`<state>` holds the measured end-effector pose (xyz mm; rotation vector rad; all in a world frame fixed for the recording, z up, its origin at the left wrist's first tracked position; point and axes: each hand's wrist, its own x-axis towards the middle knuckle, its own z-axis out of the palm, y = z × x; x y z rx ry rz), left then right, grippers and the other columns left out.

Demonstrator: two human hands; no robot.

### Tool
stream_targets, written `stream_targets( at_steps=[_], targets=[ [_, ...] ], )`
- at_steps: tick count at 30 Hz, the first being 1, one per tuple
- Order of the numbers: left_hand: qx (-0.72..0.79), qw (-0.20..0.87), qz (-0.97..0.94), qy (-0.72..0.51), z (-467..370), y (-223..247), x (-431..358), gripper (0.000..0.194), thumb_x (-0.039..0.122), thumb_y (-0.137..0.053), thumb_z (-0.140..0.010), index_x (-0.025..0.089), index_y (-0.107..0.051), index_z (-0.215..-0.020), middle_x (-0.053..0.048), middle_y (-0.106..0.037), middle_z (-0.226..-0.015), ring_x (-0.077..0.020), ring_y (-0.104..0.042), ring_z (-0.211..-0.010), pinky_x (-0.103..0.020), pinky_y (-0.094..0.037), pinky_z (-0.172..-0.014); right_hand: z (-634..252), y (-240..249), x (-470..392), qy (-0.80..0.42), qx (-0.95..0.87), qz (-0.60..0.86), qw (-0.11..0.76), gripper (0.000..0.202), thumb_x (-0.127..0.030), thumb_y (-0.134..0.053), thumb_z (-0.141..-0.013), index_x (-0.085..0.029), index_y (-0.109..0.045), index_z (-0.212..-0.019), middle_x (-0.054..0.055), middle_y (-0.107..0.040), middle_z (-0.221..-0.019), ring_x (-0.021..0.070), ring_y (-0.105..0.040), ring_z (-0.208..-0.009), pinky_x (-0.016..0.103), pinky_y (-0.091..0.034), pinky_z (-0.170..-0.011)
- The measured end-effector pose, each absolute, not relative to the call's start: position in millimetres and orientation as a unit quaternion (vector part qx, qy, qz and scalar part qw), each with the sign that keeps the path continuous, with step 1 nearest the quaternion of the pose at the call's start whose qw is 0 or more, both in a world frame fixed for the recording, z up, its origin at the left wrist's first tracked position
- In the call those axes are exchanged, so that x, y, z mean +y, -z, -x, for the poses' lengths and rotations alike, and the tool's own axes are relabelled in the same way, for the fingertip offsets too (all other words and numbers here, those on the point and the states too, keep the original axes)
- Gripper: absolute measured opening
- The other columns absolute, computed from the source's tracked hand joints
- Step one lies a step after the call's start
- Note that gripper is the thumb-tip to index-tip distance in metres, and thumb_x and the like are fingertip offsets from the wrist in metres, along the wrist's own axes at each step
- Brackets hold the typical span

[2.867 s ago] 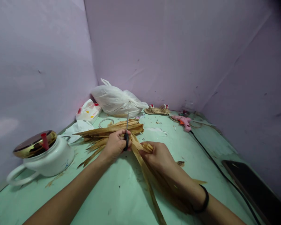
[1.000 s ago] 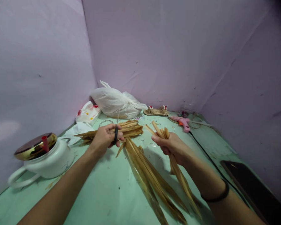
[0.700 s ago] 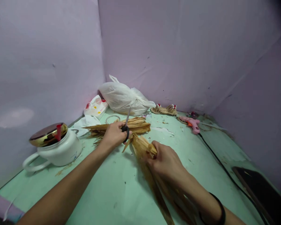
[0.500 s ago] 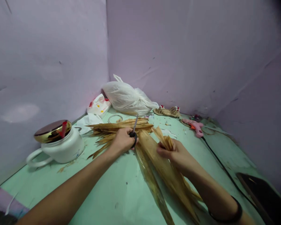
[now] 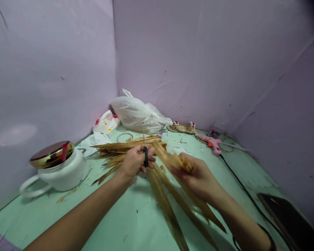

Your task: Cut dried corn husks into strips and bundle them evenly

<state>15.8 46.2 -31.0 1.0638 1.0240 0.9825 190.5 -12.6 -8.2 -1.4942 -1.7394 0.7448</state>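
A pair of black-handled scissors (image 5: 146, 157) is in my left hand (image 5: 134, 161), its blade pointing away from me. My right hand (image 5: 199, 176) is closed round a bunch of dried, tan husk leaves (image 5: 181, 163), blurred a little by motion. Long husk strips (image 5: 166, 209) lie on the green tabletop between my hands and run toward me. Past my left hand a flat pile of dry husk leaves (image 5: 112, 148) is spread out, its pointed ends to the left.
At left stands a white mug (image 5: 65, 176) with a gold-rimmed lid (image 5: 48, 153). A white plastic bag (image 5: 138, 113) and a tissue pack (image 5: 106, 122) rest by the wall. A pink glue gun (image 5: 213, 144), its black cord and a dark phone-like slab (image 5: 288, 216) are at right.
My right hand has lifted the husk bunch, pulling a leaf up off the strips. The scissors have turned in my left hand. The whole view has shifted slightly.
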Motion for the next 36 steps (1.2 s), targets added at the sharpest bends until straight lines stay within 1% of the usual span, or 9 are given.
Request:
stream_targets(
  at_steps=[4, 8, 12, 15, 20, 23, 27, 32, 36],
  targets=[
    [0.464, 0.634, -0.438, -0.437, -16.6, 28.8, 43.7, 0.039, 0.029, -0.074, -0.053, 0.016, -0.054, -0.083, 0.004, -0.056, -0.058, -0.01, -0.053, -0.047, -0.017, -0.037, -0.035, -169.7, 14.4, -30.5, -0.258, -0.767, 0.537, 0.24, 0.01, -0.009, -0.048, -0.066, -0.019, -0.048, -0.065, -0.002, -0.053, -0.064, 0.0108, -0.044, -0.058, 0.022, -0.029, -0.053],
    [0.455, 0.639, -0.431, -0.447, -14.3, 27.4, 46.7, 0.042, 0.017, -0.072, -0.048, 0.016, -0.054, -0.085, 0.004, -0.056, -0.062, -0.0105, -0.054, -0.052, -0.018, -0.041, -0.038, -179.3, 6.9, -28.0, -0.302, -0.738, 0.546, 0.256, 0.007, -0.014, -0.049, -0.068, -0.019, -0.048, -0.063, -0.001, -0.054, -0.061, 0.0111, -0.046, -0.057, 0.022, -0.032, -0.052],
    [0.418, 0.664, -0.441, -0.435, -12.2, 25.6, 46.6, 0.041, 0.019, -0.073, -0.051, 0.016, -0.053, -0.087, 0.004, -0.056, -0.066, -0.0103, -0.055, -0.055, -0.018, -0.042, -0.038, -208.4, -7.5, -12.4, -0.385, -0.574, 0.631, 0.352, 0.011, -0.027, -0.054, -0.07, -0.018, -0.052, -0.075, 0.003, -0.06, -0.068, 0.0134, -0.052, -0.055, 0.023, -0.034, -0.045],
    [0.406, 0.678, -0.434, -0.433, -13.6, 25.1, 43.7, 0.042, 0.019, -0.074, -0.052, 0.015, -0.053, -0.088, 0.004, -0.057, -0.069, -0.0099, -0.056, -0.057, -0.018, -0.044, -0.041, -212.9, -2.4, -6.8, -0.439, -0.511, 0.628, 0.39, 0.022, -0.033, -0.058, -0.068, -0.017, -0.052, -0.082, 0.008, -0.063, -0.082, 0.0164, -0.057, -0.065, 0.026, -0.042, -0.051],
    [0.42, 0.668, -0.422, -0.446, -17.3, 21.6, 39.0, 0.05, 0.023, -0.078, -0.048, 0.016, -0.051, -0.088, 0.004, -0.058, -0.065, -0.0102, -0.054, -0.053, -0.02, -0.043, -0.04, -186.6, 19.9, -12.5, -0.505, -0.538, 0.565, 0.368, 0.024, -0.037, -0.06, -0.071, -0.017, -0.052, -0.083, 0.002, -0.059, -0.076, 0.0143, -0.054, -0.068, 0.026, -0.042, -0.06],
    [0.411, 0.665, -0.431, -0.45, -17.3, 20.6, 37.9, 0.052, 0.024, -0.079, -0.046, 0.016, -0.05, -0.089, 0.003, -0.059, -0.066, -0.0107, -0.055, -0.054, -0.021, -0.044, -0.043, -176.5, 18.1, -16.9, -0.619, -0.467, 0.519, 0.36, 0.031, -0.037, -0.061, -0.071, -0.017, -0.053, -0.092, -0.001, -0.056, -0.073, 0.0114, -0.051, -0.062, 0.024, -0.041, -0.058],
    [0.388, 0.664, -0.447, -0.458, -17.7, 22.2, 35.5, 0.051, 0.02, -0.077, -0.046, 0.017, -0.051, -0.089, 0.004, -0.059, -0.066, -0.0119, -0.057, -0.059, -0.021, -0.046, -0.052, -176.1, 11.0, -18.6, -0.743, -0.338, 0.469, 0.336, 0.03, -0.038, -0.065, -0.069, -0.015, -0.056, -0.085, 0.002, -0.059, -0.068, 0.012, -0.056, -0.058, 0.025, -0.045, -0.061],
    [0.378, 0.648, -0.466, -0.469, -18.3, 22.2, 33.6, 0.05, 0.021, -0.076, -0.045, 0.017, -0.051, -0.087, 0.004, -0.057, -0.065, -0.0112, -0.055, -0.057, -0.02, -0.045, -0.048, -179.5, 13.2, -15.9, -0.767, -0.299, 0.446, 0.351, 0.027, -0.035, -0.067, -0.069, -0.015, -0.059, -0.085, 0.002, -0.06, -0.067, 0.0118, -0.057, -0.053, 0.027, -0.049, -0.057],
    [0.389, 0.629, -0.513, -0.436, -10.8, 19.4, 40.1, 0.045, 0.035, -0.072, -0.057, 0.016, -0.05, -0.091, -0.001, -0.062, -0.068, -0.0155, -0.06, -0.059, -0.02, -0.041, -0.042, -196.5, 8.1, -8.1, -0.662, -0.356, 0.511, 0.418, 0.03, -0.034, -0.072, -0.065, -0.015, -0.061, -0.085, -0.004, -0.052, -0.055, 0.0063, -0.045, -0.042, 0.018, -0.037, -0.041]
  ],
)
